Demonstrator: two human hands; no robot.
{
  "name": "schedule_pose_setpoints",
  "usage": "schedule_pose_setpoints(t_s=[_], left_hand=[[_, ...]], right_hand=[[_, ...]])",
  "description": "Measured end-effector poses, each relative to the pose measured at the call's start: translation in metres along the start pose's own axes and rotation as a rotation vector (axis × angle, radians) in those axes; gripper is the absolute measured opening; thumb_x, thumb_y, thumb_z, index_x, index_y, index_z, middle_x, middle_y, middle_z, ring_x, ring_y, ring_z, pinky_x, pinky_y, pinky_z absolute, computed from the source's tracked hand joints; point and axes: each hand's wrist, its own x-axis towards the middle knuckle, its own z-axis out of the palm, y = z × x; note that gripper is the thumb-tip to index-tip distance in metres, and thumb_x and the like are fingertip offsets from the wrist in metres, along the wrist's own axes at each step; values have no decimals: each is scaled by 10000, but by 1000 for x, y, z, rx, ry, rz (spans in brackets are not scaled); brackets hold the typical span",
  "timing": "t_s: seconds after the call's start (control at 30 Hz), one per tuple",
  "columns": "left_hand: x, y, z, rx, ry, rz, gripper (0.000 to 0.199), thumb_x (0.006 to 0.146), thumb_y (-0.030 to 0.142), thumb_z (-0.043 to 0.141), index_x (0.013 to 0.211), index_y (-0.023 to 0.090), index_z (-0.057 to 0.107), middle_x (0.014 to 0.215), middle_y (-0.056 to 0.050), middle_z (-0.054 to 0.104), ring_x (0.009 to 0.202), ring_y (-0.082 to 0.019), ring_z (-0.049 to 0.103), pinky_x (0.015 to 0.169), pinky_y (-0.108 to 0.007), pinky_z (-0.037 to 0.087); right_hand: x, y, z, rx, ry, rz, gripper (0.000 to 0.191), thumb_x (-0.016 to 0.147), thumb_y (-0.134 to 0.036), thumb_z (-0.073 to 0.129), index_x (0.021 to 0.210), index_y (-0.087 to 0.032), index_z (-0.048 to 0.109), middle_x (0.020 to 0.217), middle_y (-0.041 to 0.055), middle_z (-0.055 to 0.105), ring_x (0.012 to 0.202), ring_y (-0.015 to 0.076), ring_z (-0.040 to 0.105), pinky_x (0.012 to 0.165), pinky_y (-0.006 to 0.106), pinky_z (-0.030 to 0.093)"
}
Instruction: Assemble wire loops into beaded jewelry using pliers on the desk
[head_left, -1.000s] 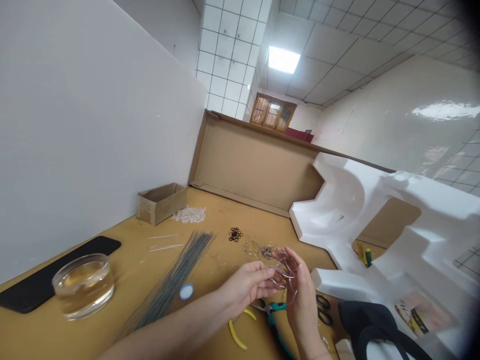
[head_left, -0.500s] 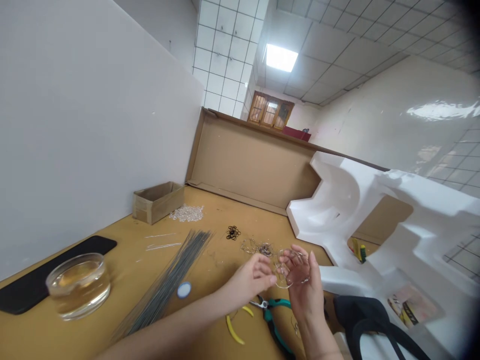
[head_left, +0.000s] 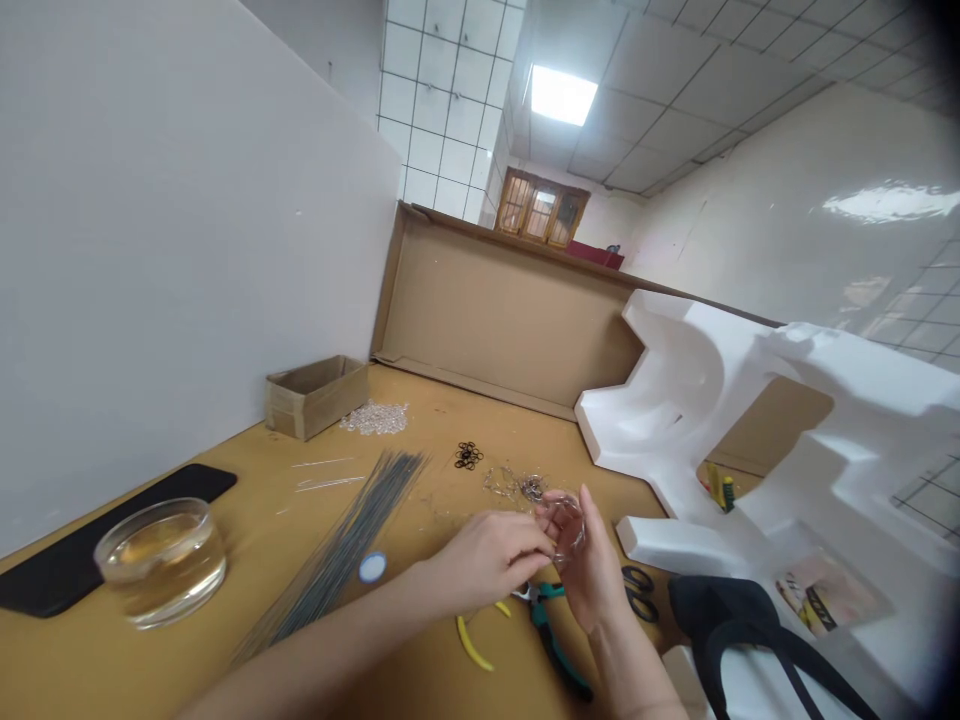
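Observation:
My left hand (head_left: 491, 552) reaches in from the left, its fingertips pinched on the near edge of a thin silvery wire loop (head_left: 577, 530). My right hand (head_left: 592, 570) cups the same loop, with its fingers curled behind it and its thumb raised. A small tangle of wire pieces (head_left: 532, 488) lies on the table just beyond both hands. Below them are teal-handled pliers (head_left: 555, 645) and a yellow-handled tool (head_left: 472, 645), partly hidden by my left hand and forearm. Fine detail of the loop is blurred.
Grey wires (head_left: 345, 550), a white disc (head_left: 373, 567) and a glass bowl of liquid (head_left: 161, 565) are on the left. Black rings (head_left: 469, 456), clear beads (head_left: 375, 418) and a cardboard box (head_left: 319, 395) lie farther back. Black-handled scissors (head_left: 640, 595) and white foam (head_left: 675, 400) flank the right.
My right hand has moved left and turned its palm inward, closer to my left hand. My left hand has closed in on the wire loop. The scissors' handles now show.

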Motion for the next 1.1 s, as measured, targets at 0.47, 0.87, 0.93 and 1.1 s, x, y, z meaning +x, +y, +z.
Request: schedule_pose_setpoints(t_s=[0.47,0.87,0.93,1.1], left_hand=[[5,-11,18,-626,129,-399,155,791,283,503,855,149,547,706,-15,612,491,-72,471,498,-202,398],[6,-21,27,-784,51,-501,220,766,330,535,831,123,569,728,-34,642,339,-40,399,375,-189,289],[3,-19,28,-476,180,-455,187,759,269,544,902,153,572,757,-14,626,411,-62,453,444,-205,363],[-1,-10,15,33,241,-138,161,811,218,514,959,195,573,1012,-38,576,667,-94,554,616,-218,437]], right_hand=[[2,21,1,-130,101,-184,467,812,-534,502,1189,-258,501,1213,81,583,1112,229,528,778,329,472],[11,29,-9,-339,71,-179,432,771,-602,499,872,-193,596,874,54,675,774,198,630,620,280,482],[14,28,-9,-306,75,-126,435,757,-610,510,839,-190,589,804,39,671,681,182,627,517,248,452],[10,24,-1,-163,23,84,419,730,-598,556,783,-183,590,660,7,650,534,141,593,407,204,397]])
